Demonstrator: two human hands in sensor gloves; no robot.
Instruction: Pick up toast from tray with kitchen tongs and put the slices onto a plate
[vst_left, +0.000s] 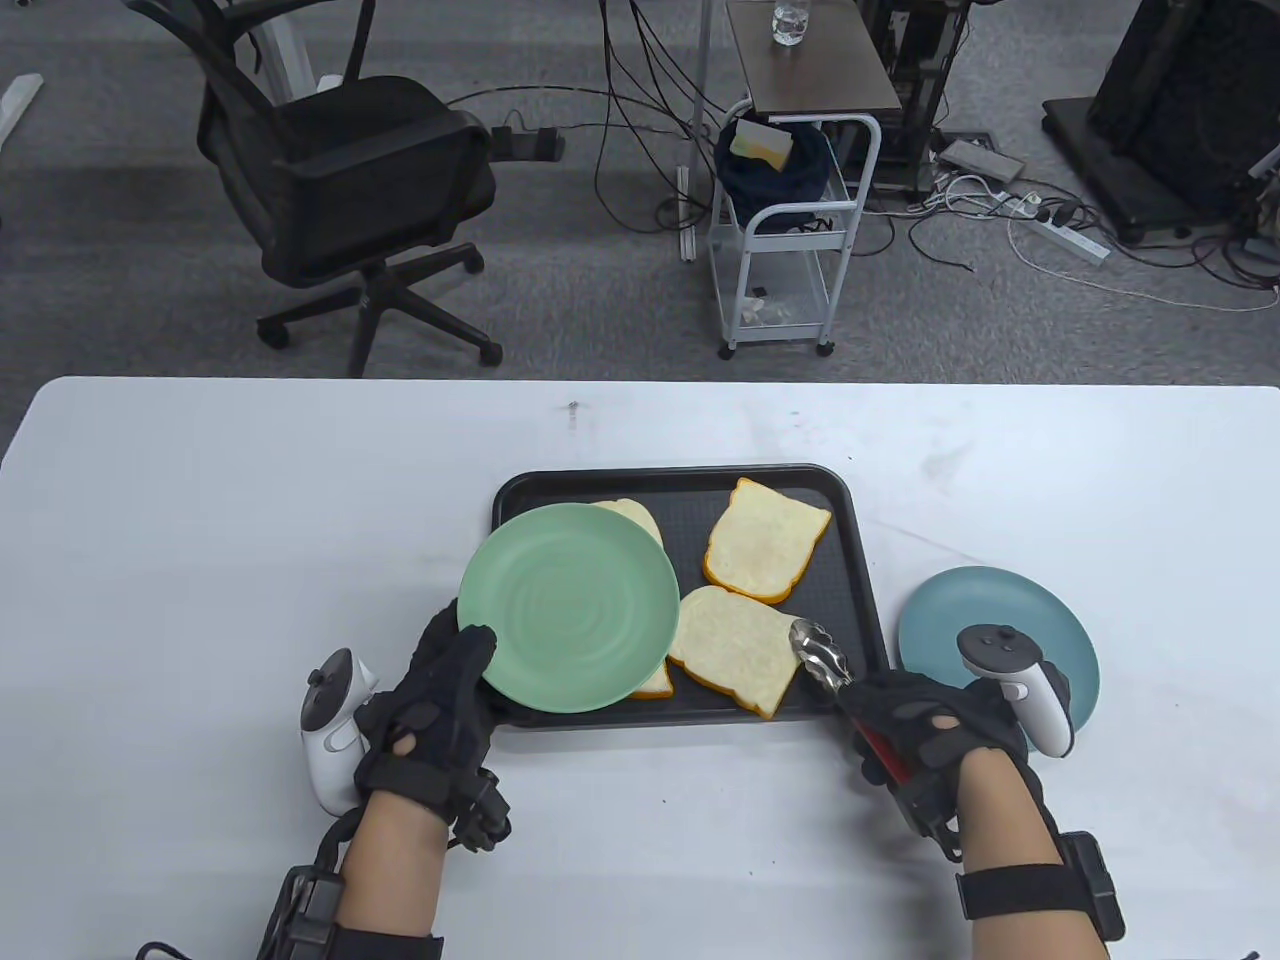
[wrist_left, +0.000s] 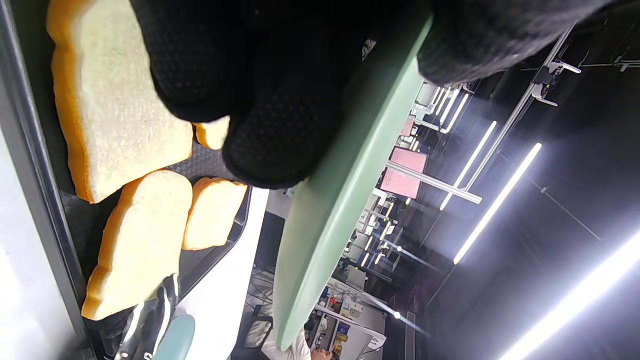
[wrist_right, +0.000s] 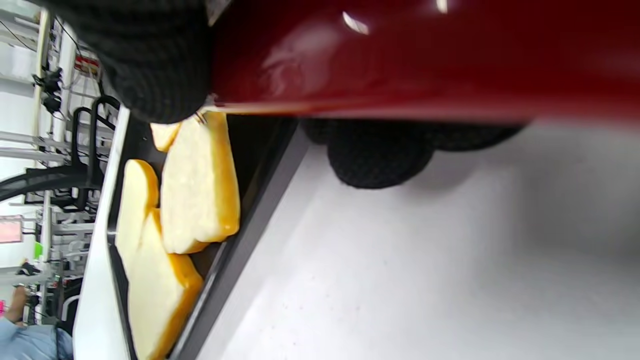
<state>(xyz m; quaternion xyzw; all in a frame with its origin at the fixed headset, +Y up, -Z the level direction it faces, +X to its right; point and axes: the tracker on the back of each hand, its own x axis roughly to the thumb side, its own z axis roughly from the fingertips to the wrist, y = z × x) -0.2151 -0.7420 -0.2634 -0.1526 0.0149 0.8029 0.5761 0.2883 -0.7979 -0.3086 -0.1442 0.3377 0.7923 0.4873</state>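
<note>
A black tray (vst_left: 860, 560) holds several toast slices: one at the back right (vst_left: 765, 540), one at the front (vst_left: 735, 655), and others partly hidden under a green plate (vst_left: 570, 608). My left hand (vst_left: 445, 690) grips the green plate by its near-left rim and holds it above the tray's left half; the plate's edge (wrist_left: 345, 190) shows in the left wrist view. My right hand (vst_left: 925, 735) grips red-handled metal tongs (vst_left: 822, 655). Their tips lie over the front slice's right edge. The red handle (wrist_right: 425, 55) fills the right wrist view.
A blue plate (vst_left: 985, 625) sits on the white table (vst_left: 200, 520) right of the tray, partly behind my right hand's tracker. Beyond the table's far edge stand an office chair (vst_left: 340, 190) and a white cart (vst_left: 790, 220).
</note>
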